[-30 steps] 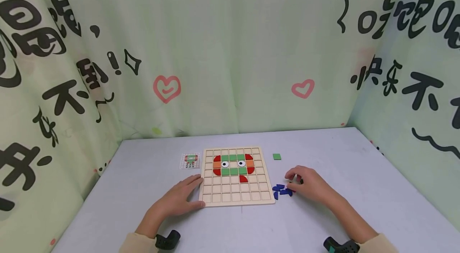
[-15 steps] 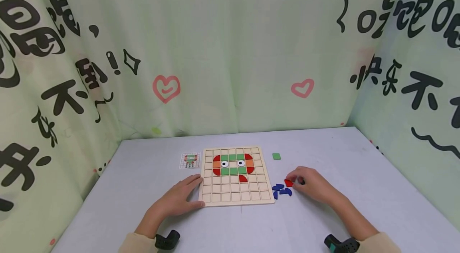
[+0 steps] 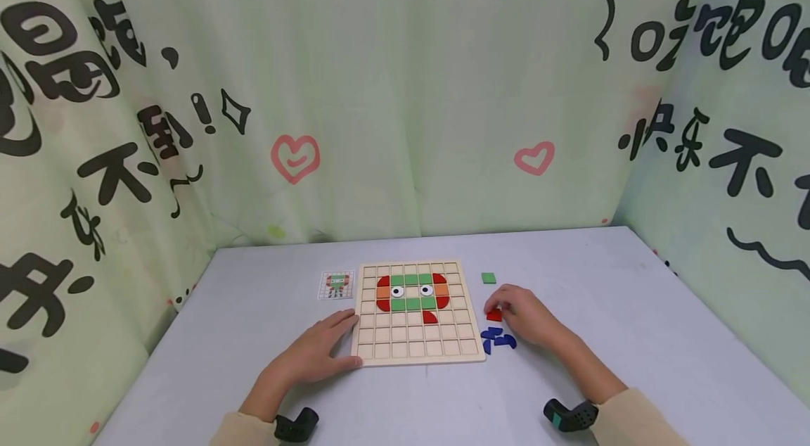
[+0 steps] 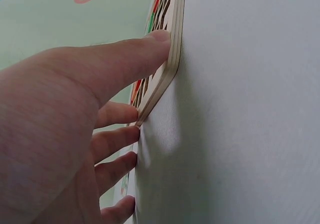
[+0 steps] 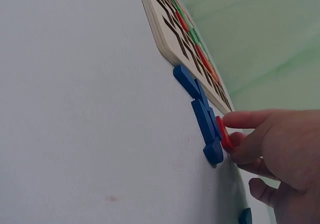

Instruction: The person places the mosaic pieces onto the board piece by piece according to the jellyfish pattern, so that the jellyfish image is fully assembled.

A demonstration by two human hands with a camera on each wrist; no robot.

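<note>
My left hand [image 3: 316, 349] lies along the left side of a wooden grid board [image 3: 416, 360]. In the left wrist view the thumb [image 4: 135, 56] rests on the board's edge and the straight fingers [image 4: 117, 141] reach along its side. To the right of the board, my right hand [image 3: 530, 316] pinches a red puzzle piece [image 3: 494, 316] at the table; the right wrist view has this red piece [image 5: 225, 134] between thumb and index finger. Its exact shape is partly hidden. Several blue puzzle pieces [image 3: 502, 340] lie just nearer than it, beside the board.
Red, orange, green and eye-patterned pieces fill some board cells, with a red quarter-round piece [image 3: 429, 318] below them. A small pattern card [image 3: 336, 285] lies left of the board. One green square [image 3: 489, 278] sits beyond my right hand. Curtains [image 3: 405, 94] surround the table.
My right hand has picked at the small pile, uncovering the red piece, and moved it left and slightly away from the blue pieces. The left hand stays at the board.
</note>
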